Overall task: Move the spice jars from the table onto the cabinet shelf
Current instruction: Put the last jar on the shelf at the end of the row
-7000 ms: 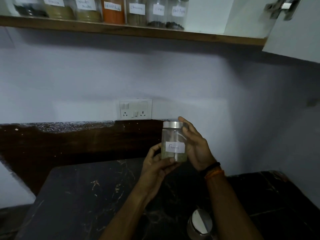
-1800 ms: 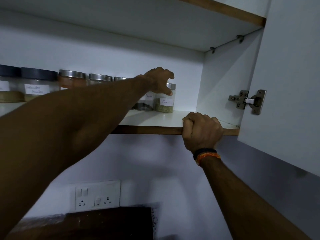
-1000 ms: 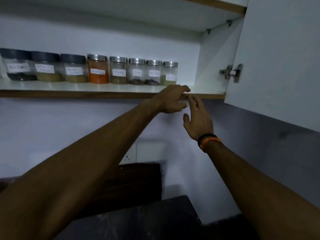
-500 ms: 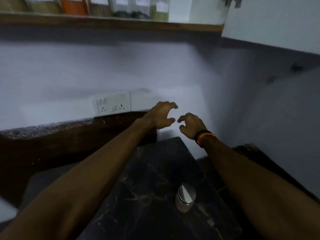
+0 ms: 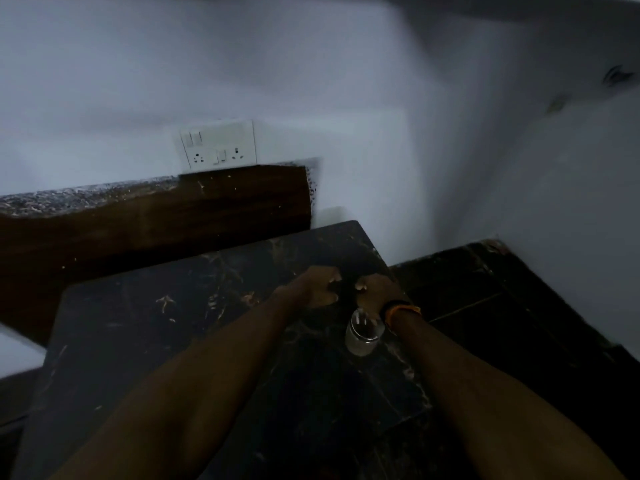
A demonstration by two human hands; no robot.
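Observation:
One clear spice jar [image 5: 362,336] with a silver lid stands on the dark marble table [image 5: 166,327]. My left hand [image 5: 317,287] and my right hand [image 5: 375,287] hover side by side just beyond the jar, fingertips almost meeting. Both hold nothing and their fingers are loosely curled. The jar sits close against my right wrist, which wears a black and orange band. The image is dim and blurred by motion. The cabinet shelf is out of view.
A white switch and socket plate [image 5: 218,145] is on the wall above a dark wooden panel [image 5: 156,216]. A lower dark counter [image 5: 491,306] lies to the right of the table, against the white side wall.
The view has dropped from the shelf to the table. Both hands came down from the shelf edge and now hang low over the table next to the jar.

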